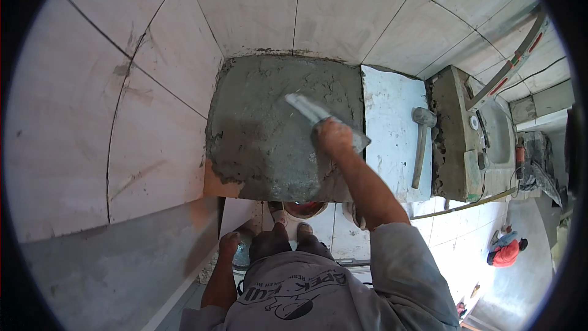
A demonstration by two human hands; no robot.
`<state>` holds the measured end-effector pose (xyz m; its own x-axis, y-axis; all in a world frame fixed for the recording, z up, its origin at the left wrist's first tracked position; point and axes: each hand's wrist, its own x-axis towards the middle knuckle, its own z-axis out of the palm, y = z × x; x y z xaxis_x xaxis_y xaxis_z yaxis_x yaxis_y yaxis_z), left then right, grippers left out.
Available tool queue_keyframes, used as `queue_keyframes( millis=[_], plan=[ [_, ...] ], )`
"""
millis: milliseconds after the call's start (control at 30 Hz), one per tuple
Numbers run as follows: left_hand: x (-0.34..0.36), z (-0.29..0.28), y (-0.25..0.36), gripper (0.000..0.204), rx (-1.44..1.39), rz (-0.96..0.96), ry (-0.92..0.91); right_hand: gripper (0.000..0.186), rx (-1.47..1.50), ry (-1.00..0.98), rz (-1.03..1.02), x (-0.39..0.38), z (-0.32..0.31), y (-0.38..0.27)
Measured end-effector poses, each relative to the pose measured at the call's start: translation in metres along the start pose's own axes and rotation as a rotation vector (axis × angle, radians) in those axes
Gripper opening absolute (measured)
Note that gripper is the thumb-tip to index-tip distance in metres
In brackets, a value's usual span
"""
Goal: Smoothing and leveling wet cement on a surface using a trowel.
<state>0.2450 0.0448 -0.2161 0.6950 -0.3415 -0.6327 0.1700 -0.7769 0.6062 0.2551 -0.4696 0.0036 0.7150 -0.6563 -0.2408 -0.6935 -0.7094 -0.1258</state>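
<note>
My right hand [335,137] is closed round the grip of a long steel plastering trowel [303,108], slightly blurred. The blade lies aslant over a bed of wet grey mortar [263,110] on the counter, its far tip toward the back wall. Rough ridges mark the mortar at the back, and its front left edge is ragged. My left hand [229,243] hangs low by my left side, beside a pale bucket-like container [242,256]; its fingers do not show clearly. Right of the mortar lies a white tile [392,141] with a mallet [421,147] on it.
Tiled walls [245,6] enclose the counter at the back and left. At the right are a raised ledge [450,135], a sink [497,129] and a leaning spirit level [511,64]. A reddish-filled bucket [305,209] stands below. A person in red [506,254] is far right.
</note>
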Motion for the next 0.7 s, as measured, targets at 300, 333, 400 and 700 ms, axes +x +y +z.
queue_keyframes(
  millis=[300, 333, 400, 700],
  plan=[
    [0.047, -0.023, 0.087, 0.032, -0.407, -0.119, -0.026, 0.034, 0.084, -0.056, 0.398, 0.084, -0.021, 0.061],
    [0.049, -0.022, 0.093, 0.03, -0.364, -0.055, -0.034, 0.037, 0.143, -0.063, 0.426, 0.087, -0.023, 0.062],
    [0.054, -0.024, 0.096, 0.028, -0.315, 0.008, -0.048, 0.036, 0.17, -0.059, 0.448, 0.089, -0.028, 0.059],
    [0.077, -0.006, 0.049, 0.031, -0.272, -0.144, -0.132, 0.036, 0.359, -0.059, 0.504, 0.103, -0.019, 0.059]
  ],
)
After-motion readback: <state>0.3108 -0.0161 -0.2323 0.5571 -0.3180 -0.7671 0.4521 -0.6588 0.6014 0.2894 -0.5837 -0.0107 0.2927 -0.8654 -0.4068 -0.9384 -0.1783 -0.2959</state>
